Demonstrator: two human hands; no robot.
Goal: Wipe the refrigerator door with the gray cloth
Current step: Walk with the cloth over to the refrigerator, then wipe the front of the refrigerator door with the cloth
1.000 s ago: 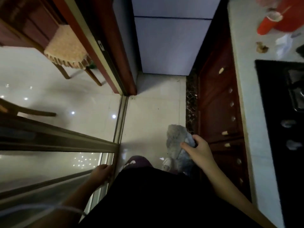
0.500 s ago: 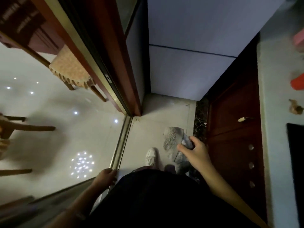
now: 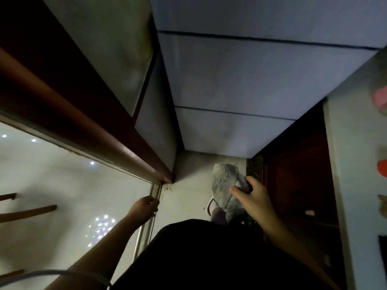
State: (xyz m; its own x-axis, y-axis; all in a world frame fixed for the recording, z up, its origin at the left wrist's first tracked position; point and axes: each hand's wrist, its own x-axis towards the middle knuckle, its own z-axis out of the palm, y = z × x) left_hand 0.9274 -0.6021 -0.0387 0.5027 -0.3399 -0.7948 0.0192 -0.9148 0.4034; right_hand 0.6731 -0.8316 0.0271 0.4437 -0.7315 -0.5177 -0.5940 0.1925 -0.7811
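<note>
As the refrigerator door (image 3: 240, 80) now looms far closer than a second ago, the right hand (image 3: 254, 197) still grips the gray cloth (image 3: 225, 183) just short of it, wiping not yet begun, while the left hand (image 3: 144, 208) rests, loosely curled, on the sliding-door frame (image 3: 156, 191) left of the refrigerator.

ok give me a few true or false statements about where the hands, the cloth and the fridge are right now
1. The right hand grips the gray cloth. True.
2. The cloth is pressed against the refrigerator door. False: it hangs low above the floor, apart from the door.
3. The left hand holds the cloth too. False: it rests at the sliding door track.
4. The refrigerator front shows horizontal seams. True.
5. The refrigerator door stands open. False: its panels sit flush, closed.
</note>
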